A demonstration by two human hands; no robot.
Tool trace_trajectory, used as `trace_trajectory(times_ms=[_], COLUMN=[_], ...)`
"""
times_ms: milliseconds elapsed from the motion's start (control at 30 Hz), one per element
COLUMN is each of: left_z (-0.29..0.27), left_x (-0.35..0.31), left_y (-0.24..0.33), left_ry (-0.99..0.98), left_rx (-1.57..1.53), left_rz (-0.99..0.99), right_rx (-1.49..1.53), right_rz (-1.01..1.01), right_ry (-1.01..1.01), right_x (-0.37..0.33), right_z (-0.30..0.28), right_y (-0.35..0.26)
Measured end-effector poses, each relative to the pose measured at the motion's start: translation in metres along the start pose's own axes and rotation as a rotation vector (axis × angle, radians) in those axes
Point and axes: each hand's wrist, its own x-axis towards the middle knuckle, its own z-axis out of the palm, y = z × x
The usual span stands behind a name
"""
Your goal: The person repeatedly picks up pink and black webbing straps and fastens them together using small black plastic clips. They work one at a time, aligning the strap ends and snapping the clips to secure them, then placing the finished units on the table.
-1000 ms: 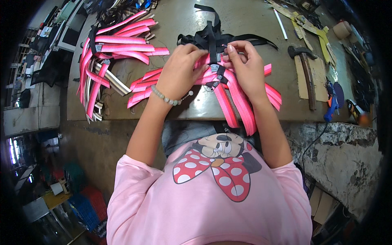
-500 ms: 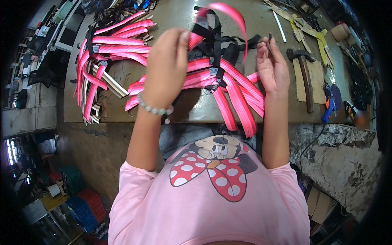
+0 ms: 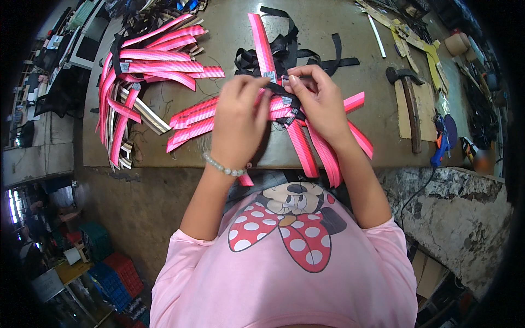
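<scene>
My left hand (image 3: 239, 123), with a beaded bracelet at the wrist, is closed at a pink webbing strap (image 3: 260, 41). That strap stretches away from me, a small printed label showing near my fingertips. My right hand (image 3: 322, 104) faces it, thumb and fingers pinched around something small and dark, too small to name. Between the hands a black strap (image 3: 284, 91) crosses the pink webbing. Under and around both hands lies a bundle of pink straps (image 3: 302, 148), its ends fanned toward the front edge. Behind, loose black straps (image 3: 281, 49) lie tangled.
A second bundle of pink straps (image 3: 158, 66) lies at the left with striped straps (image 3: 147, 112). To the right are a hammer (image 3: 409, 104) on cardboard, a blue corded tool (image 3: 439, 145), a white stick (image 3: 377, 35) and yellow scraps (image 3: 432, 63). The table's front edge (image 3: 136, 166) is close to me.
My left hand has lowered the pink strap onto the bundle, and it now lies straight. My right hand has moved left to meet the left hand at the label.
</scene>
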Motion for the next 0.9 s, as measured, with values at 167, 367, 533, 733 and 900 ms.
trace_trajectory(times_ms=[167, 367, 533, 733, 900], left_z=[0.015, 0.014, 0.004, 0.003, 0.011], left_x=[0.008, -0.001, -0.003, -0.003, -0.001], left_y=[0.007, -0.007, -0.014, -0.009, -0.005], left_ry=[-0.148, -0.061, -0.028, -0.085, -0.073], left_rx=[0.000, -0.050, -0.144, -0.243, -0.043], left_rz=[0.033, -0.005, -0.158, -0.279, -0.058], right_rx=[0.187, -0.094, -0.346, -0.333, -0.410], right_rz=[-0.051, -0.065, -0.113, -0.172, -0.230], right_ry=[0.124, 0.058, 0.021, 0.051, 0.159], right_x=[-0.001, -0.008, -0.009, -0.010, -0.010], right_z=[0.001, 0.001, 0.000, 0.001, 0.001], right_y=[-0.002, -0.006, -0.007, -0.011, -0.009])
